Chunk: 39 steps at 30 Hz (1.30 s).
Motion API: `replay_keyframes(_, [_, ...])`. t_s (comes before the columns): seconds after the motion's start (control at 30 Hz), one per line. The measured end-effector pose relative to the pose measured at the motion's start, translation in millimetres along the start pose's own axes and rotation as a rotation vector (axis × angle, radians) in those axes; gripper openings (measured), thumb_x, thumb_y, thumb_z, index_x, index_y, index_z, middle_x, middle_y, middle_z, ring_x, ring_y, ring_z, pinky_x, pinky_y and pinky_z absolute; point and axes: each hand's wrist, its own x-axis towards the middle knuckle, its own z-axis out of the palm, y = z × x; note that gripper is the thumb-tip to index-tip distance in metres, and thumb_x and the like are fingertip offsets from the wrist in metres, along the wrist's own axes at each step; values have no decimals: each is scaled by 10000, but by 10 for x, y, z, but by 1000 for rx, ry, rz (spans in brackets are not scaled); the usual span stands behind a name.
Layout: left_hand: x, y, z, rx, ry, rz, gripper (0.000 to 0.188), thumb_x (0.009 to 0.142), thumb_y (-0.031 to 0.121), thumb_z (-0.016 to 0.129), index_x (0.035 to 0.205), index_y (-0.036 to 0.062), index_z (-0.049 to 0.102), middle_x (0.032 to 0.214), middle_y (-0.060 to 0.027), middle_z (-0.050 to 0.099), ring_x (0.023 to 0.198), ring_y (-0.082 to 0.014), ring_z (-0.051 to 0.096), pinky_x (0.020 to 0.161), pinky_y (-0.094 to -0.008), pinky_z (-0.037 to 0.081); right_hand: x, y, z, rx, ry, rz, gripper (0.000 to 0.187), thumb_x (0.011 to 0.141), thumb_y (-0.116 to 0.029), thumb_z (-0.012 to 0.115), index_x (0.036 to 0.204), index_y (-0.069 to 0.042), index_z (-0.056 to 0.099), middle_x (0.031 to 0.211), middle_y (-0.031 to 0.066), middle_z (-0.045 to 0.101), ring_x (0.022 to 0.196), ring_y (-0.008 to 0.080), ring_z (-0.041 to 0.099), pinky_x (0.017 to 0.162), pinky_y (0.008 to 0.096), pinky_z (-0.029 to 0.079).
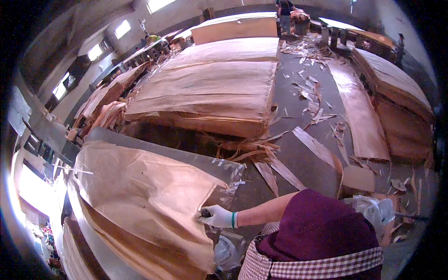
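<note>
A large, thin wood veneer sheet drapes in waves over a dark tabletop at the lower left. My right hand, in a white glove with a green cuff edge, is at the sheet's right edge. Its fingers are closed around a small dark object whose kind I cannot make out. Whether the fingers also pinch the veneer cannot be told. The bare forearm reaches in from a purple sleeve at the lower right. My left hand is not in view.
Beyond the table lies a wide veneer stack. Torn veneer strips litter the grey floor. Another stack stands at the right, near a cardboard box and clear plastic. A person stands far back.
</note>
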Motion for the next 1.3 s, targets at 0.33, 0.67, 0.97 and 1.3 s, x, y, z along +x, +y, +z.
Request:
replay_keyframes(0.33, [1049, -1963, -1204, -753, -384, -356, 442, 779, 110, 552, 1199, -6, 477, 1028, -142, 567, 870, -258, 575, 763, -372, 493, -569, 397, 1038, 2, 428, 261, 247, 778, -157, 642, 979, -14, 635, 874, 38, 642, 748, 135, 573, 657, 288, 474])
replay_keyframes(0.67, [930, -2545, -1446, -525, -68, -432, 267, 803, 91, 592, 1043, -22, 563, 941, -94, 620, 808, -191, 587, 712, -314, 485, -503, 1366, 909, 279, 730, 388, 145, 795, -166, 644, 823, -105, 516, 612, 16, 507, 401, 135, 452, 329, 287, 337])
replay_keyframes(0.97, [419, -2622, -1873, -185, 84, -222, 319, 762, 39, 577, 1043, -113, 565, 997, -174, 631, 899, -235, 579, 824, -321, 451, -1252, 1358, 523, 334, 961, 213, 109, 788, -96, 612, 880, -75, 558, 634, 20, 518, 424, 115, 449, 352, 248, 331])
replay_keyframes(1.3, [1058, -1848, -1828, -286, 82, -335, 345, 789, 102, 630, 1107, -24, 588, 1078, -165, 604, 942, -295, 571, 822, -404, 478, -422, 828, 1289, 173, 937, 216, 193, 760, -154, 623, 923, -54, 654, 754, 18, 626, 596, 130, 549, 538, 272, 449])
